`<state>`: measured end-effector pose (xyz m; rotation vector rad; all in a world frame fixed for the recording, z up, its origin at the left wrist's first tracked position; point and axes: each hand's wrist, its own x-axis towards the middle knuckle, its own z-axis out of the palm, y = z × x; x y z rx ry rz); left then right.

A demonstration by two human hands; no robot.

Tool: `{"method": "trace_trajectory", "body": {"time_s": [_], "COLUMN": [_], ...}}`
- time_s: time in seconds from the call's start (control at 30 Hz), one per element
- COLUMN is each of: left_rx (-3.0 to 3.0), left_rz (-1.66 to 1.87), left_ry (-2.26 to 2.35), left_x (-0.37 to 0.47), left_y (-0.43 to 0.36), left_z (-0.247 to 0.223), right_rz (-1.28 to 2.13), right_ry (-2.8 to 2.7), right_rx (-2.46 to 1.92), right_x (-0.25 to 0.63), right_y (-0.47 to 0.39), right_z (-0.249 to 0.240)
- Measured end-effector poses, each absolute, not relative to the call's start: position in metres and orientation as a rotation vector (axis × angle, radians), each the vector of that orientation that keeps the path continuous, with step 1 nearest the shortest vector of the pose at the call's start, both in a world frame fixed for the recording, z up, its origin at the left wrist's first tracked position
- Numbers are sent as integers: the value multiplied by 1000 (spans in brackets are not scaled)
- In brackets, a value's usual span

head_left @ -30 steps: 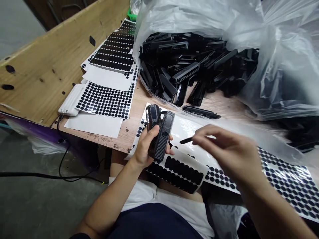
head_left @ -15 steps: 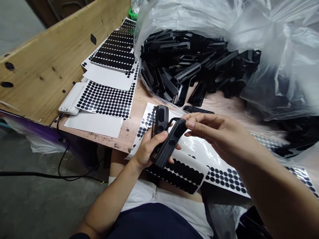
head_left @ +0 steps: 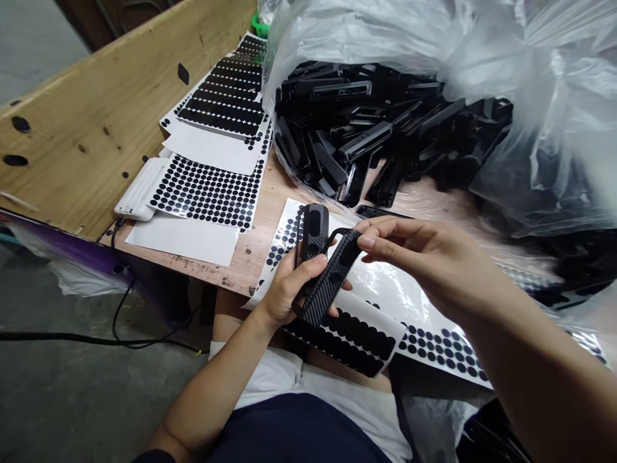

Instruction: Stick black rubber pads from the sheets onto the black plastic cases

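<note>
- Grasping two black items, the far case (head_left: 317,218) and the near case (head_left: 322,297), in the left hand (head_left: 282,292), with the thumb lying across where both are meeting.
- Holding both cases at a slant, tops fanning apart, over the front of the surface (head_left: 263,199).
- Touching the upper end of the near case with the thumb and fingertips of the right hand (head_left: 419,251), not showing whether pinching the case itself or a sticker.
- Showing a dark oval and a dark disc on the face of each case.
- Seeing a disc sheet (head_left: 359,337) lying tilted just below the hands, partly covering a dot sheet (head_left: 436,347).
- Seeing a clear bag (head_left: 385,38) opening beyond the hands, with black parts (head_left: 366,141) heaping inside.
- Seeing more sheets (head_left: 207,190) overlapping at the left, touching a white device (head_left: 139,193), near a wooden board (head_left: 96,122).
</note>
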<state>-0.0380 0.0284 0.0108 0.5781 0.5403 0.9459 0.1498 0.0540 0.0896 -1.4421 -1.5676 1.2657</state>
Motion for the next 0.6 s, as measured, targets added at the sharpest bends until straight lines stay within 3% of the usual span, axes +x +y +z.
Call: {"method": "trace_trajectory", "body": {"time_s": [0.6], "left_rx": [569], "left_rz": [945], "left_ry": [600], "left_x": [-37], "left_y": [27], "left_z": [14], "right_rz": [902], "right_ry": [-1775], "right_rx": [-1475], "right_x": [142], "right_y": [44], "right_z": [98]}}
